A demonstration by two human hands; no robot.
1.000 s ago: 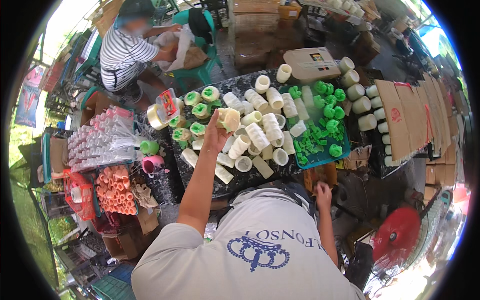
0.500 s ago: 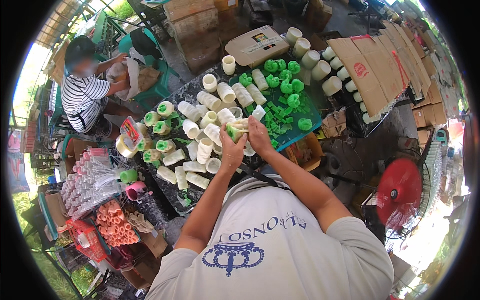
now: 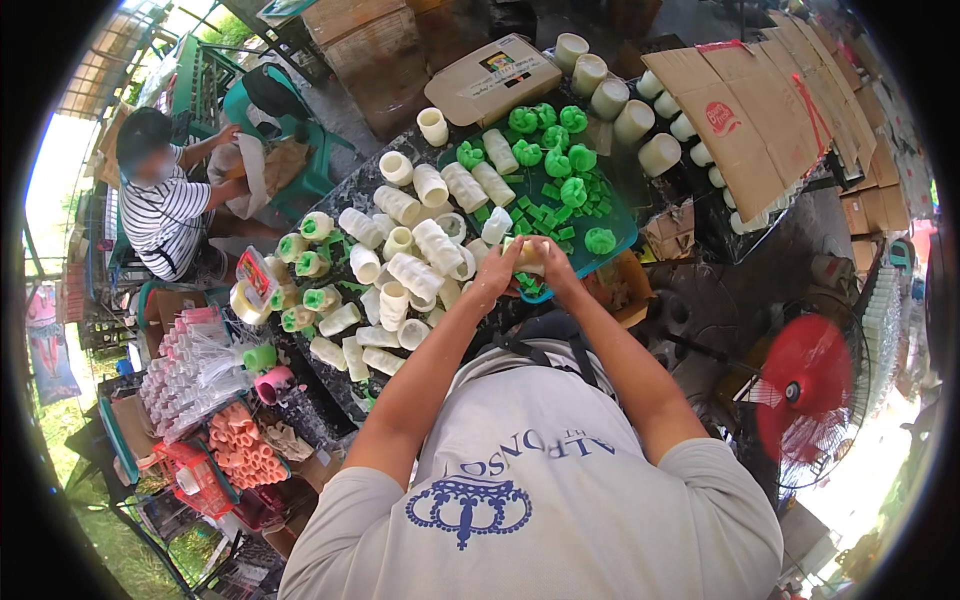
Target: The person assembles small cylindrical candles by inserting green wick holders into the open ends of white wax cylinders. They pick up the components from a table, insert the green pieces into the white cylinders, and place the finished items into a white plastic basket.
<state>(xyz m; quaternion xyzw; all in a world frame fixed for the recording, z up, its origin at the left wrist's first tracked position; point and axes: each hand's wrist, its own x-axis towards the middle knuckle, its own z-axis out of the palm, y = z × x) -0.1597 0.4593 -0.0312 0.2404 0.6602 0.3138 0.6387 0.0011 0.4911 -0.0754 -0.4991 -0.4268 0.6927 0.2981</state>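
My left hand (image 3: 494,272) and my right hand (image 3: 553,268) are closed together around a pale cream mould (image 3: 529,260), a short tube-like piece, at the near left edge of a teal tray (image 3: 618,238). A trace of green shows at its upper end; my fingers hide most of it. To the left of my hands lies a heap of ridged white tubular moulds (image 3: 436,243). In the tray are lobed green wax-like pieces (image 3: 572,192) and many small green chips (image 3: 548,216). Several white moulds filled with green (image 3: 321,299) stand at the heap's left side.
A person in a striped shirt (image 3: 165,225) handles a sack (image 3: 252,170) at the far left. White cylinders (image 3: 634,121) and cardboard sheets (image 3: 735,120) lie far right. A red fan (image 3: 803,390) stands right. Bundled pink-white tubes (image 3: 190,380) and orange tubes (image 3: 243,443) sit at left.
Both my hands have shifted right with the mould, from beside the heap to the tray's edge. The green in it shows less now. The other person's arms have moved slightly.
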